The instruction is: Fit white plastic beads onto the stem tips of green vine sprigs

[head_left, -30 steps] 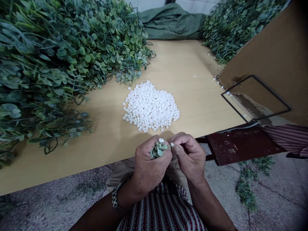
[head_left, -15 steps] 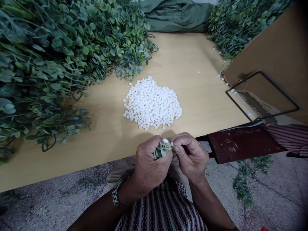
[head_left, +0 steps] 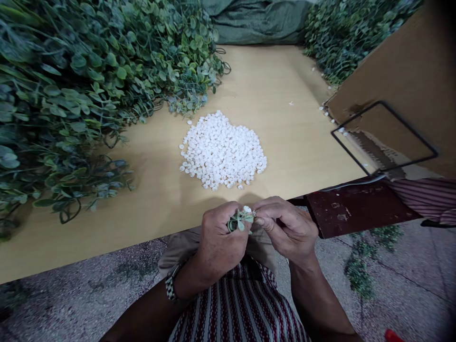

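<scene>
Just off the table's near edge, my left hand is closed round a small artificial leafy sprig, its pale green leaves poking out between thumb and fingers. A white bead-like piece sits at the top of the sprig. My right hand pinches at the sprig's right side, thumb against forefinger. Something small and whitish shows at those fingertips, too small to name. Beyond both hands, a heap of small white plastic pieces lies on the table.
Bushy artificial greenery covers the table's left side, and more greenery stands at the back right. A cardboard piece and a black wire frame are on the right. Dark green fabric lies at the back. A dark red bench stands below.
My right hand has shifted slightly to the right and turned a little, its fingertips still at the sprig. My left hand keeps its grip. The whole view has shifted slightly.
</scene>
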Tool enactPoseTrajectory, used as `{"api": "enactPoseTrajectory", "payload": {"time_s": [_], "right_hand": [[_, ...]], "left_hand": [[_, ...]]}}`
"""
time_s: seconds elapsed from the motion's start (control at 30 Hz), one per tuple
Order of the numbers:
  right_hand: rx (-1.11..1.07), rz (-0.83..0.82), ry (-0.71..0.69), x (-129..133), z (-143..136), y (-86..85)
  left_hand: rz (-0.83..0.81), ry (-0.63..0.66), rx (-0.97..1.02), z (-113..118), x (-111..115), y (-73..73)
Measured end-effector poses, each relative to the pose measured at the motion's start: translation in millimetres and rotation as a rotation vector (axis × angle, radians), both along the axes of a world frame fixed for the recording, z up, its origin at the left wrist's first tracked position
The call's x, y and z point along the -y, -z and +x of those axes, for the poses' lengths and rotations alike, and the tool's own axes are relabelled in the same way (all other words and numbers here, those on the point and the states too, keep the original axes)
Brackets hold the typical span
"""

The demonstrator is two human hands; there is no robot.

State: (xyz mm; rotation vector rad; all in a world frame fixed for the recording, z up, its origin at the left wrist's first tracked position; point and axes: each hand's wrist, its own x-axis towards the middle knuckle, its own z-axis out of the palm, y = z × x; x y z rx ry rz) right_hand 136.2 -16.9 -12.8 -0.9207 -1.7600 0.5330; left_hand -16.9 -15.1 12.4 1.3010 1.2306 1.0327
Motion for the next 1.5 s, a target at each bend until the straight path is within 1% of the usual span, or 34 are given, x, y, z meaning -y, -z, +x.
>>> {"api": "enactPoseTrajectory", "payload": {"time_s": [0.1,0.17,0.23,0.27,0.33,0.4,0.5,0.57,0.67,0.77,0.87,0.93,1.0,1.07,1.2,1.3,1.37,1.43,1.5], "right_hand": [[0.078,-0.006,-0.018,1.3,5.9,-4.5],[0.128,0.004,0.026,2.9,7.6,-10.3],[0.088,0.05,0.095,4.7,6.0,-16.4],[0.05,0.076,0.108,5.4,4.1,-18.9],[0.024,0.088,0.081,6.3,-0.7,-21.9],[0.063,0.064,0.038,6.2,-4.7,-22.4],[0.104,0.035,0.038,5.6,-6.9,-20.9],[0.12,0.02,0.044,5.4,-7.0,-19.6],[0.136,0.013,0.05,5.7,-8.2,-17.3],[0.114,0.011,0.035,6.5,-9.7,-14.6],[0.071,0.009,0.011,4.7,-6.7,-12.3],[0.084,0.025,0.054,-0.7,-1.4,-11.5],[0.152,0.053,0.14,-10.0,4.8,-11.1],[0.256,0.076,0.19,-21.6,9.3,-10.4],[0.476,0.083,0.172,-41.4,9.1,-5.7],[0.583,0.117,0.203,-47.8,4.7,-1.4],[0.606,0.136,0.218,-48.8,2.4,0.1],[0.583,0.156,0.225,-48.0,1.4,0.1],[0.481,0.143,0.216,-45.6,1.6,-1.1]], "left_hand": [[-0.026,0.044,-0.05,-1.2,-2.3,0.1],[-0.043,0.057,-0.066,-0.7,-3.7,-0.7],[-0.043,0.08,-0.073,1.3,-4.1,-2.0],[-0.034,0.096,-0.077,2.6,-3.9,-2.8],[-0.01,0.118,-0.092,5.1,-2.3,-4.7],[0.008,0.114,-0.089,5.9,0.0,-6.7],[-0.044,0.149,-0.005,2.5,4.0,-7.6],[-0.097,0.182,0.142,-1.3,6.5,-4.9],[-0.119,0.145,0.317,-4.9,9.2,3.0],[-0.116,0.085,0.353,-5.0,10.4,9.3],[-0.083,0.029,0.378,-5.7,10.2,11.4],[-0.043,-0.012,0.371,-7.9,10.1,11.5],[-0.028,-0.044,0.373,-10.8,10.1,11.9],[-0.047,-0.078,0.395,-13.2,10.1,12.8],[-0.097,-0.141,0.458,-14.9,8.0,14.8],[-0.117,-0.132,0.484,-15.5,4.7,14.8],[-0.126,-0.115,0.498,-16.5,2.3,14.1],[-0.138,-0.088,0.506,-18.0,0.4,13.0],[-0.159,-0.05,0.517,-19.7,-0.7,11.9]]}}
